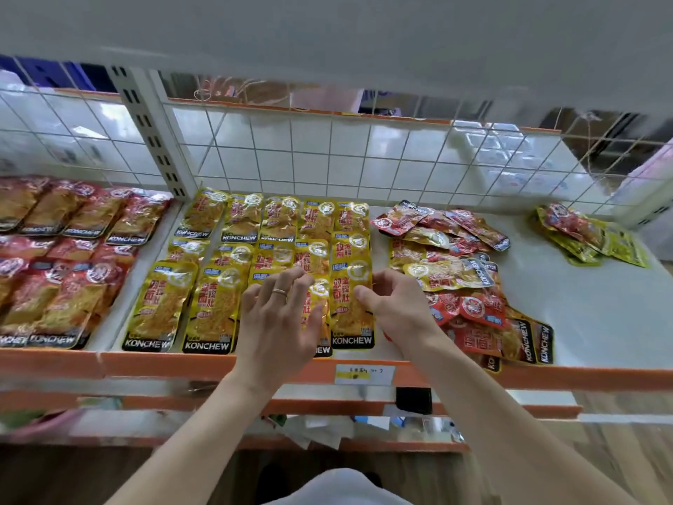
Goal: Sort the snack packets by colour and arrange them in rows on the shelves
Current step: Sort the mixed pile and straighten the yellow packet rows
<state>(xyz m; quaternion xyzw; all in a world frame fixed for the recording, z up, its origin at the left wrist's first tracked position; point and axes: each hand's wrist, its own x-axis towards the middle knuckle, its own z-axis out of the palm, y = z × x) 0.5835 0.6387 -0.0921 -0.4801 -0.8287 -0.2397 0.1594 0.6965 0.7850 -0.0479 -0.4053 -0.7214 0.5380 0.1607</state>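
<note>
While both hands worked at the centre of the frame, a white shelf point(582, 304) with an orange front edge carried yellow packets point(215, 308) in three neat rows at the middle. Red packets point(73, 286) lay in rows at the left, an unsorted pile point(455, 271) of both colours at the right, and a smaller heap point(590, 235) at the upper right. The left hand point(276, 322) lay spread and relaxed over the front yellow row, holding nothing. The right hand point(397, 308) pinched the right edge of that row's end packet point(351, 311), thumb on top. A paper label point(364, 374) sat on the shelf edge below, and a ring point(279, 291) showed on the left hand.
</note>
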